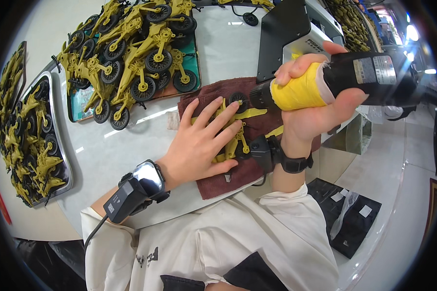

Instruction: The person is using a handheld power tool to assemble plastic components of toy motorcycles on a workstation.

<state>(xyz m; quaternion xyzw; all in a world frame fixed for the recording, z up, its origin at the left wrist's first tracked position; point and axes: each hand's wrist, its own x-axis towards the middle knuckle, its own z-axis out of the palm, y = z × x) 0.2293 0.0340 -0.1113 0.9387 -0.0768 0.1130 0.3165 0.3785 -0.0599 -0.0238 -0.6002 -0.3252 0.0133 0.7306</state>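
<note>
My left hand (199, 140) lies with its fingers spread over a yellow plastic toy motorcycle (235, 144), pressing it onto a brown towel (211, 186). Much of the toy is hidden under the palm and fingers; a black wheel (238, 102) shows past the fingertips. In my right hand (308, 116) is a black electric screwdriver (352, 72), its grip wrapped in yellow tape. The fingers close round that grip, and the tool's black nose points left, above the toy's far right side. Its tip cannot be made out.
A green-lined tray (77, 110) at the far left holds a heap of yellow toy motorcycles (131, 58). More lie in a metal tray (69, 169) at the left. A black-and-white boxy device (289, 41) stands behind the screwdriver. A black bag (344, 213) lies lower right.
</note>
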